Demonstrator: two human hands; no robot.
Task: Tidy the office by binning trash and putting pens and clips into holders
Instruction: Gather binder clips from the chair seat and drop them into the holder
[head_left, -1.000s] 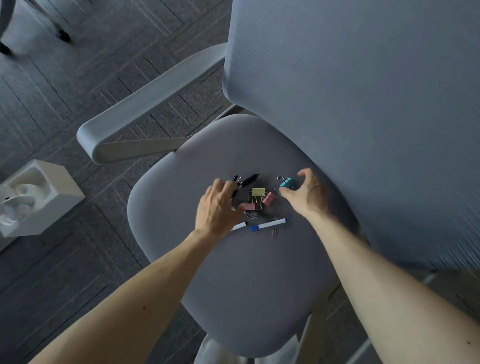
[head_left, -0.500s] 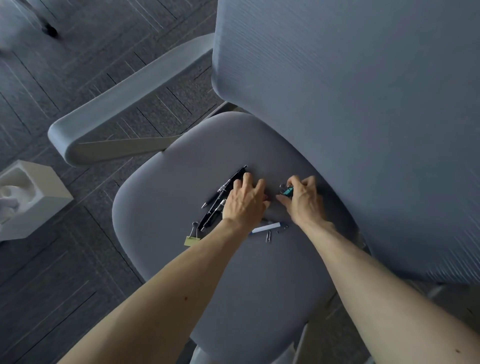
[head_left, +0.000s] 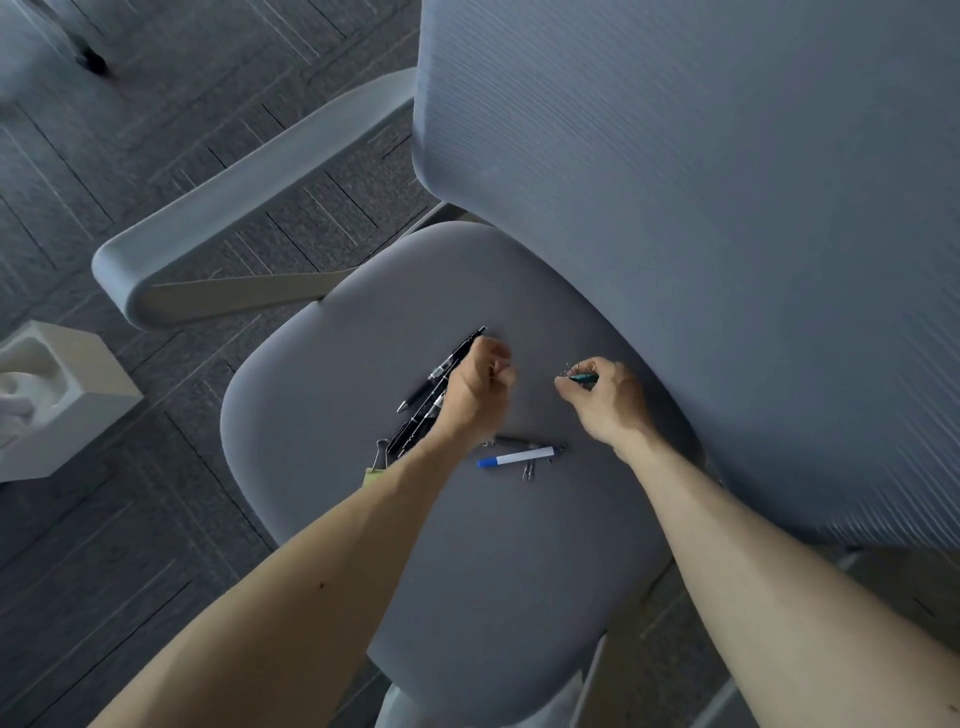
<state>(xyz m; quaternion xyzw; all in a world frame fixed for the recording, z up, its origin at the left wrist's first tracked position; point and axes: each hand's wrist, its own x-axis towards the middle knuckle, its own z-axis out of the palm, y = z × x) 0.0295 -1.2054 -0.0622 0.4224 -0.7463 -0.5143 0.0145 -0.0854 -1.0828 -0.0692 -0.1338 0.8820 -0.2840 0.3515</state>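
Pens and clips are lying scattered on the smooth, rounded grey seat (head_left: 467, 571) of an office chair. A bundle of slim black pens (head_left: 441, 387) is lying diagonally at the left, passing under the left hand (head_left: 475, 395), which is curling into a closed fist; whether it is gripping anything, I cannot tell. The right hand (head_left: 605, 402) is pinching a small teal binder clip (head_left: 583, 378) with wire handles between its fingertips, near the ribbed mesh backrest (head_left: 701, 208). Nearer, a white pen with a blue cap (head_left: 517, 458) is lying beside a metal paper clip (head_left: 528, 472). A yellow binder clip (head_left: 378, 465) is peeking out beside the left forearm. A white moulded box (head_left: 78, 405) is sitting on the carpet at the left.
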